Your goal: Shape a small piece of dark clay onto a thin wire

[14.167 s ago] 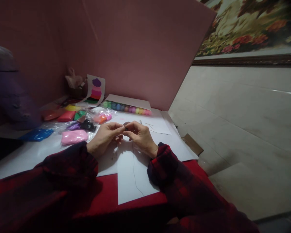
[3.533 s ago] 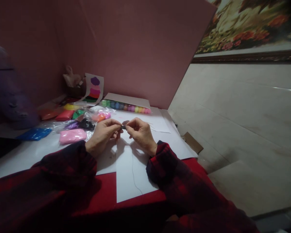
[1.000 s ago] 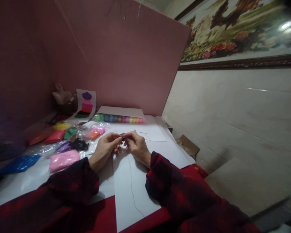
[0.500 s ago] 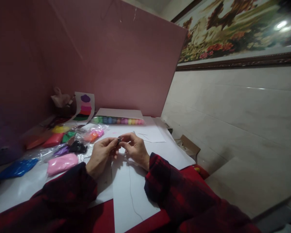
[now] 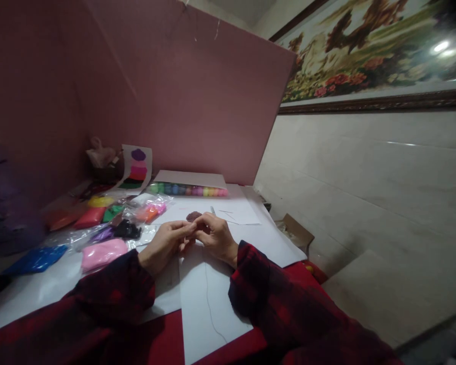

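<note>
1. Your left hand (image 5: 167, 243) and right hand (image 5: 214, 235) meet fingertip to fingertip low over the white paper sheet (image 5: 208, 289); both are pinched shut, on what I cannot tell, since anything between them is hidden.
2. A small dark maroon clay lump (image 5: 193, 216) lies on the desk (image 5: 30, 294) just beyond the grip, nearly touching your fingertips, about equally near to both hands.
3. The lump looks flattish, its long axis running left to right.
4. Both wrists rest low, palms turned inward, plaid sleeves (image 5: 113, 289) on the desk.
5. Left of the grip lie clay packets: pink (image 5: 103, 253), blue (image 5: 35, 258), black (image 5: 127, 230).
</note>
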The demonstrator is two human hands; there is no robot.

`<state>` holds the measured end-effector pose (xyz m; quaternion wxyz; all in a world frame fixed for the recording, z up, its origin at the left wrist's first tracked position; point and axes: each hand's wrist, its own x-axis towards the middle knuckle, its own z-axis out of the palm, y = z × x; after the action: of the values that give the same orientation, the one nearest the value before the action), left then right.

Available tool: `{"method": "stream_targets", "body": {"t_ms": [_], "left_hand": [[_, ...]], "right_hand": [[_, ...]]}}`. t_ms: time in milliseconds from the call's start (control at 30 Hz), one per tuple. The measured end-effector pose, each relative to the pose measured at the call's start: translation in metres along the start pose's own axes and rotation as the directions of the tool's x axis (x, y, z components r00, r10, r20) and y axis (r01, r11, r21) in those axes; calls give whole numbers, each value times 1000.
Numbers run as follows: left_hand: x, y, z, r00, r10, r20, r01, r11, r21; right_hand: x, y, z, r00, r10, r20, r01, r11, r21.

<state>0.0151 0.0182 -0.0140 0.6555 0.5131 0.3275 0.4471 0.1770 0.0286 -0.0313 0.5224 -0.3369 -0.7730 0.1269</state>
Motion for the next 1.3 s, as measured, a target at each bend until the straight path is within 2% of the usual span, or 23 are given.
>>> {"method": "stream_targets", "body": {"t_ms": [133, 267, 333, 533, 633, 867, 933, 1033, 1133, 1300], "left_hand": [[0, 0, -2, 1000, -14, -20, 13, 999, -35], [2, -3, -1, 985, 127, -119, -131, 991, -34], [3, -4, 0, 980, 152, -128, -154, 988, -12], [1, -3, 3, 985, 103, -139, -109, 993, -36], [2, -5, 0, 991, 86, -104, -89, 996, -30], [5, -5, -2, 985, 131, -115, -139, 988, -67], [4, -4, 0, 986, 103, -134, -114, 990, -82], [3, -2, 1, 983, 89, -162, -107, 989, -106], [4, -3, 0, 986, 111, -127, -124, 987, -98], [5, -3, 1, 983, 101, -153, -121, 984, -128]], "right_hand": [[1, 4, -1, 1000, -18, 5, 18, 1000, -6], [2, 2, -2, 998, 50, 36, -50, 999, -23], [1, -1, -2, 996, 61, 66, -60, 998, -18], [-1, -4, -2, 999, 28, 26, -29, 999, 29], [-2, -3, -2, 999, 48, 23, -49, 999, 13], [-1, -3, -3, 998, 61, 30, -62, 998, 2], [-1, -4, -3, 994, 108, -13, -107, 994, 33], [1, -3, -2, 964, 255, -74, -242, 959, 151], [0, -2, -2, 932, 360, -31, -338, 899, 280], [-1, -2, -2, 938, 347, 5, -334, 899, 283]]}}
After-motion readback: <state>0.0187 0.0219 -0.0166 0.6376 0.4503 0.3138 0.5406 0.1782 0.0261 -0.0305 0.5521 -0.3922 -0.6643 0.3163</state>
